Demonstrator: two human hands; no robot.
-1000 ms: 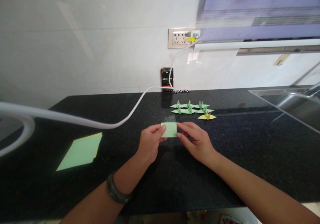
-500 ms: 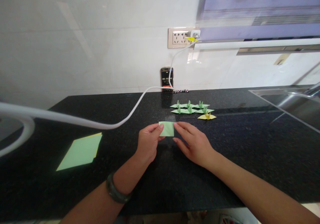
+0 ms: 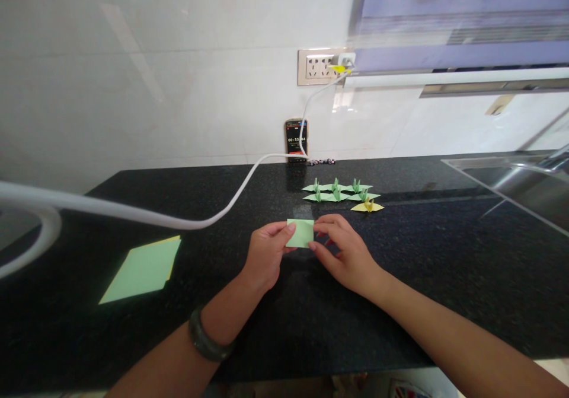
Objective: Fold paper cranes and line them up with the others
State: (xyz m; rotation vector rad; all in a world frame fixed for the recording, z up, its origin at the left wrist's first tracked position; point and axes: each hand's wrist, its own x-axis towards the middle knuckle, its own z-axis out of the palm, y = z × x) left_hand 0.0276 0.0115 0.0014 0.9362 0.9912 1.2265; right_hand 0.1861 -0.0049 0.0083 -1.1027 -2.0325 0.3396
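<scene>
Centrally, just below the middle of the frame, a small folded green paper (image 3: 301,232) is pinched between both hands above the dark speckled surface (image 3: 444,255). The left hand (image 3: 267,255) grips its left edge, thumb on top and fingers curled beneath; the right hand (image 3: 344,252) clamps the right edge with thumb and forefinger, so the paper spans the gap between the two. A dark bracelet (image 3: 205,341) sits on the left wrist. Just above the paper, towards the wall, lie several green paper cranes (image 3: 336,191) and one yellow crane (image 3: 367,206). At lower left rests a stack of green and yellow sheets (image 3: 142,267). A phone (image 3: 296,139) leans against the wall, with a white cable (image 3: 178,220) running to the socket (image 3: 320,67).
</scene>
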